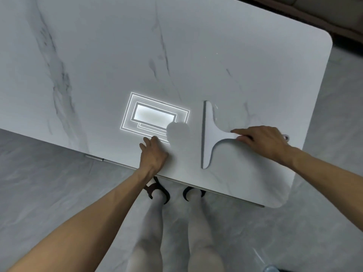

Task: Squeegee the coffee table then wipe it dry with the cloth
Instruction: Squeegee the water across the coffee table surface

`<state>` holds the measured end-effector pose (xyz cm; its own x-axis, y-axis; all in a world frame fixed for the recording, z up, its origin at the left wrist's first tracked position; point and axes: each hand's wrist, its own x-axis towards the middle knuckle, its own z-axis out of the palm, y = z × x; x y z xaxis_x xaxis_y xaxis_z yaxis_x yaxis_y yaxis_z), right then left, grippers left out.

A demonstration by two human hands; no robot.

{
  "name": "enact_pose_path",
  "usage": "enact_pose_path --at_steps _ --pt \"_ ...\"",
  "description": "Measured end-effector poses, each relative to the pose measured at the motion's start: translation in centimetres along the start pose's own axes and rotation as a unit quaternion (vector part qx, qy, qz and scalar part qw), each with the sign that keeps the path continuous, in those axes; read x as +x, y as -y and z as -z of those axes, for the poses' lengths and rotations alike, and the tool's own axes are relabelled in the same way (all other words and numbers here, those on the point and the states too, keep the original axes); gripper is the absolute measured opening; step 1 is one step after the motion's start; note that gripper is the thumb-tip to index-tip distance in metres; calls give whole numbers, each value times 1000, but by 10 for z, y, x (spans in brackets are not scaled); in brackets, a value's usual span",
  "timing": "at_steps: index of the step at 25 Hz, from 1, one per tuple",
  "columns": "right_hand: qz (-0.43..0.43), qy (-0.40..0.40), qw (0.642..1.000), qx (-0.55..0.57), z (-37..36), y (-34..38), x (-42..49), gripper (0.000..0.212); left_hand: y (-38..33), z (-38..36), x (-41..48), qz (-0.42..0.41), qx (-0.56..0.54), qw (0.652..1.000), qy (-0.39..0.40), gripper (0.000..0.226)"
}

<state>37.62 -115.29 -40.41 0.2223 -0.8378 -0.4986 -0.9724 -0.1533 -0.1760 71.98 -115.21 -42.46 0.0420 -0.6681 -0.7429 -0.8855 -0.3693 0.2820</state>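
The right hand (261, 141) is closed over the handle of the squeegee (211, 134) at the right of the frame, fingers curled on top and thumb tucked beneath, so the grip holds the tool pressed flat against the worktop (98, 55). From that grip the handle runs toward frame left and flares into the blade, whose long axis stands nearly vertical in the picture, from mid-frame down toward the near edge of the worktop. The blade therefore lies crosswise to the handle, with the unswept marble to its left.

The left hand (154, 154) rests just left of the blade, near the lower centre of the frame, palm down and fingers spread flat on the worktop at its near edge; it holds nothing and looks like a brace. Between the two hands the surface carries a bright reflection of a ceiling light (155, 115).

No cloth is in view. The squeegee stroke seems to be the step in hand, with drying yet to come.
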Motion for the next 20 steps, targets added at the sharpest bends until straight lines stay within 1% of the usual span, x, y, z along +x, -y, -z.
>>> enact_pose_path --at_steps 2,3,6,9,11,12,14,16,18,20 --pt "-23 -22 999 -9 6 -25 -17 36 -14 2 6 45 -21 999 12 51" --pt "-24 -28 999 -4 8 -30 -24 37 -18 2 9 52 -12 998 11 51" --pt "6 -29 998 46 -4 -6 -40 42 -19 2 16 50 31 998 2 47" --pt "49 31 994 93 -39 50 -48 37 -19 -5 15 64 54 996 13 51" --pt "83 73 989 95 -59 78 -49 36 -18 -11 17 61 95 993 27 53" --pt "93 79 989 87 -65 80 -50 36 -16 -15 19 58 107 992 30 53" --pt "94 65 992 58 -64 61 -52 35 -14 -19 21 57 98 993 25 57" --pt "85 51 994 33 -54 24 -57 34 -15 -21 19 78 44 996 11 64" --pt "66 48 996 21 -38 -17 -63 33 -17 -20 17 95 0 995 -1 70" --pt "39 36 999 -8 -20 -52 -67 34 -20 -16 15 101 -3 995 3 69"
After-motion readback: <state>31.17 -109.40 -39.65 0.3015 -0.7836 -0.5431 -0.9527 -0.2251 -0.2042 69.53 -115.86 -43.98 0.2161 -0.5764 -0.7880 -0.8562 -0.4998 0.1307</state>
